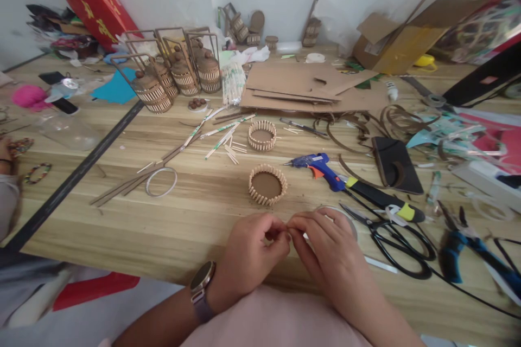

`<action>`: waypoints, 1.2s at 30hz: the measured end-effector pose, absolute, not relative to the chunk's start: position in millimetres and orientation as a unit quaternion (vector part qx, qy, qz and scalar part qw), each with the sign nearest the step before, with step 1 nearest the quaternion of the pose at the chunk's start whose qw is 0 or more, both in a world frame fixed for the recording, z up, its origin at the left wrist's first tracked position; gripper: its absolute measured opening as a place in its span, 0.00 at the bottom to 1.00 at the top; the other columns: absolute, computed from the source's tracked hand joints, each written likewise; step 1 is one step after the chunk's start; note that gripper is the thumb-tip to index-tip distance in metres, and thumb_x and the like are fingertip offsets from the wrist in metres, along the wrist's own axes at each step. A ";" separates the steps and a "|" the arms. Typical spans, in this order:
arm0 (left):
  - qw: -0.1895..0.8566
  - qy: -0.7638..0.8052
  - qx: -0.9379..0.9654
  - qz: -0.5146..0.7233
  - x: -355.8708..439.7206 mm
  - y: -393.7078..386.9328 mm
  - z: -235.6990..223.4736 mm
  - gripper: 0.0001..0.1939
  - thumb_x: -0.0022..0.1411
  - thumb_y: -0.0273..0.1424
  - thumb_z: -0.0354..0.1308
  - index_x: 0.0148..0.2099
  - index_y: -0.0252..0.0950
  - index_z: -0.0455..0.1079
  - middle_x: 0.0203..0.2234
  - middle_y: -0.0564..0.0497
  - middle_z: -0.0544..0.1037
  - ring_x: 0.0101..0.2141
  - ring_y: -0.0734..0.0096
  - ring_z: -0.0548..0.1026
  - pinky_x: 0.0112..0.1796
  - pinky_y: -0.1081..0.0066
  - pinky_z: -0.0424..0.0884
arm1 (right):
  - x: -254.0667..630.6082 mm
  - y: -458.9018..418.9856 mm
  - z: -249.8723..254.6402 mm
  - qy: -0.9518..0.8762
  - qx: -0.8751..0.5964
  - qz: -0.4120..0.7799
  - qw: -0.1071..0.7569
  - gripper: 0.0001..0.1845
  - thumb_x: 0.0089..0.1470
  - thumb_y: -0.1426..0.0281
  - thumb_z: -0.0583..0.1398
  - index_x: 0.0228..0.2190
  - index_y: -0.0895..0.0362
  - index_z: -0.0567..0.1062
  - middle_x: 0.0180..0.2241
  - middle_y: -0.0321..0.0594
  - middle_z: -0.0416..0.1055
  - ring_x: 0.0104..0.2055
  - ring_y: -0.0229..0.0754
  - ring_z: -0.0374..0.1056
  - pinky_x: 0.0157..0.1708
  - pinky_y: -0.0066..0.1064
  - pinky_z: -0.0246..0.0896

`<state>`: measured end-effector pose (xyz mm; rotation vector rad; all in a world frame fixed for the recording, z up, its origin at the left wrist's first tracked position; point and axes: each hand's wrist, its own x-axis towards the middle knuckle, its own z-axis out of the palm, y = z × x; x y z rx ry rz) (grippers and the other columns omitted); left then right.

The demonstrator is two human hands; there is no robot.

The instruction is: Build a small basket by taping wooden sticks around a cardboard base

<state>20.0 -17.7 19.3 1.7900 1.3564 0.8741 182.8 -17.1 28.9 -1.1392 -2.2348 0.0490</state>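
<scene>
My left hand [253,254], below a wristwatch-wearing forearm's end, is pinched closed near the table's front edge. Its fingertips meet those of my right hand [328,244], which is also closed in a pinch. Whatever sits between the fingertips is too small to make out. Just beyond them stands a small round basket [253,195] with a brown base and a ring of short upright wooden sticks. A second such basket [262,147] is farther back. Under my right hand, a pale round roll [348,222] is partly hidden. A blue glue gun [313,162] lies to the right.
Black scissors [401,238], a utility knife [374,198], pliers [468,244] and a phone [396,165] lie right. Loose sticks [222,141] and a white ring [160,181] are left. Behind stand several lidded baskets [185,76] and cardboard [293,84]. Another person's arm [7,190] shows far left.
</scene>
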 end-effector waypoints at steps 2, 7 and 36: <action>0.347 0.524 0.703 0.333 19.4 -17.5 20.4 0.06 0.58 0.21 0.56 0.30 0.36 0.71 0.24 0.54 0.78 0.27 0.73 0.73 0.30 0.75 0.64 | 183.5 -17.9 28.7 -0.847 -0.432 0.014 0.308 0.09 0.65 0.75 0.52 0.33 0.55 0.71 0.31 0.36 0.77 0.33 0.39 0.70 0.45 0.36 0.57; 0.282 0.487 0.758 0.330 15.3 -17.6 23.7 0.06 0.58 0.21 0.57 0.30 0.35 0.70 0.24 0.52 0.78 0.26 0.72 0.73 0.30 0.74 0.64 | 185.1 -18.6 30.6 -0.850 -0.432 0.006 0.302 0.11 0.64 0.77 0.52 0.32 0.55 0.70 0.29 0.34 0.76 0.32 0.38 0.70 0.46 0.36 0.55; 0.204 0.465 0.793 0.336 14.3 -20.4 20.6 0.08 0.59 0.21 0.54 0.29 0.36 0.68 0.22 0.53 0.75 0.25 0.70 0.73 0.29 0.72 0.64 | 181.4 -20.1 28.8 -0.850 -0.430 0.008 0.305 0.10 0.61 0.78 0.54 0.31 0.55 0.71 0.28 0.35 0.75 0.31 0.38 0.69 0.40 0.34 0.61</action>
